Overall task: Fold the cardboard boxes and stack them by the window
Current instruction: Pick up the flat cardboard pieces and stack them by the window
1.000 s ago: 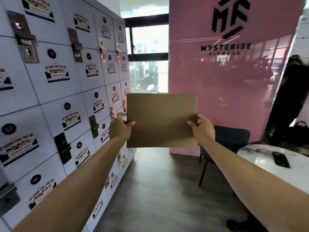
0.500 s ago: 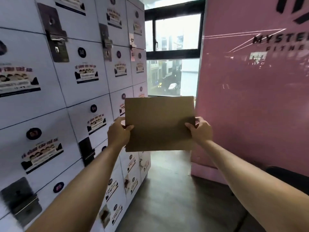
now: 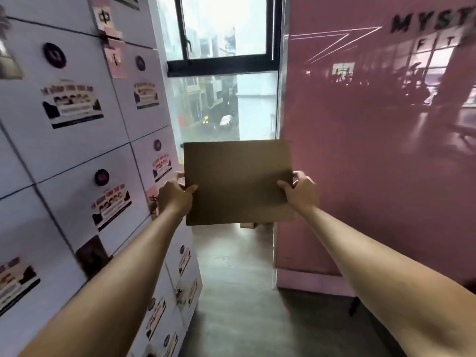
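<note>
A flat folded cardboard box [image 3: 238, 181] is held upright at arm's length in the middle of the view, its broad brown face toward me. My left hand [image 3: 173, 195] grips its left edge and my right hand [image 3: 300, 192] grips its right edge. Straight ahead stands the tall window [image 3: 224, 73] with a dark frame, street and cars outside. Just under the held box, a small piece of more cardboard [image 3: 248, 224] shows on the floor by the window; the rest of it is hidden.
White lockers [image 3: 77, 140] with stickers line the left side, close to my left arm. A glossy pink wall [image 3: 373, 140] closes the right. Between them a narrow strip of grey floor [image 3: 231, 292] leads to the window. A dark chair leg [image 3: 354, 306] shows at lower right.
I have walked forward into the gap between lockers and pink wall; the window is much nearer. The table, phone and chair have left view. Both hands still hold the box.
</note>
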Demonstrator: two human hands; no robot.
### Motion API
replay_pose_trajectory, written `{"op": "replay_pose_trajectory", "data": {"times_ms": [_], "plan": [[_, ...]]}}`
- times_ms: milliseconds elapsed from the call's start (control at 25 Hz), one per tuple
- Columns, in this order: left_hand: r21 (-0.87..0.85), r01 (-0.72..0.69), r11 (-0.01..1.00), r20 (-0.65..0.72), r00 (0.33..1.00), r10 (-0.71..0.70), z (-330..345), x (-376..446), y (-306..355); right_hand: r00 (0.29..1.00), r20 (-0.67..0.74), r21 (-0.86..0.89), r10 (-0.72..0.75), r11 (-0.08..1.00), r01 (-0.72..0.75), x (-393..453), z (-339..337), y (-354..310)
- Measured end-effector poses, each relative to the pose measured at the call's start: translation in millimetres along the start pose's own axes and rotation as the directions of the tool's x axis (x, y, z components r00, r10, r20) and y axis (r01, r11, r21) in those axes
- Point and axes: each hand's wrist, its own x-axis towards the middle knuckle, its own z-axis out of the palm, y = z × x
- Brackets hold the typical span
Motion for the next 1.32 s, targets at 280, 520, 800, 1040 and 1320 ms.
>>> {"op": "replay_pose_trajectory", "data": {"times_ms": [280,520,800,1040,1320], "plan": [[-0.014,0.12,0.993,0.002,0.993,-0.12,115,186,-26,0.994,0.107,0.003,-0.02,1.0,0.019,222,128,22],[0.031,0.196,0.98,-0.068,0.979,-0.193,175,341,-58,0.976,0.213,-0.046,-0.036,0.998,0.047,375,252,14],[0.111,0.089,0.99,0.016,0.996,-0.092,279,545,-81,0.993,0.115,-0.088,0.041,0.996,-0.031,536,345,24],[0.059,0.055,0.997,0.079,0.995,-0.06,370,688,-90,0.995,0.05,-0.129,0.09,0.988,-0.083,661,412,41],[0.09,0.131,0.987,0.071,0.988,-0.137,448,841,-130,0.986,0.165,-0.093,0.022,0.996,-0.007,828,536,56]]}}
